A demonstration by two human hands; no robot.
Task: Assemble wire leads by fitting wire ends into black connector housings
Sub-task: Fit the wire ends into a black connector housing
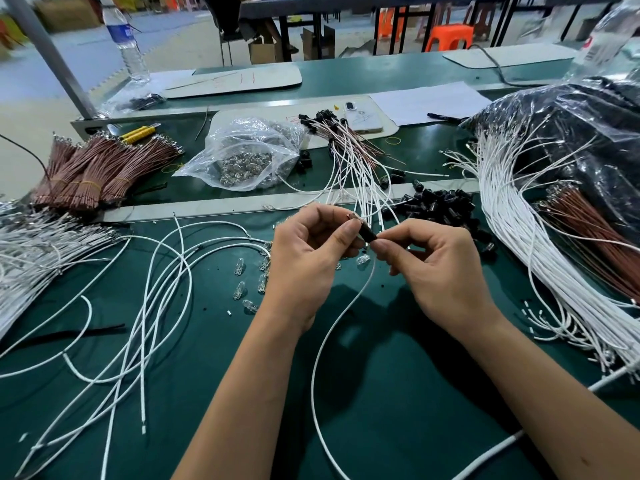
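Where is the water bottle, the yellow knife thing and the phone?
water bottle (125, 39), head view, on its blue label.
yellow knife (138, 134), head view, middle of its handle.
phone (362, 114), head view, middle of its white back.

Green mat (398, 393) between and below the two forearms: open, crossed only by one white wire (320, 348) looping toward the near edge. Left side: loose white leads (152, 306) fan across the mat; small clear bulbs (240, 289) lie scattered just left of the left hand (304, 258). Ahead of the hands: pile of black housings (440, 206) and finished leads (349, 157) block a straight reach. Right: large white wire bundle (519, 237) walls off that flank beside the right hand (436, 268).
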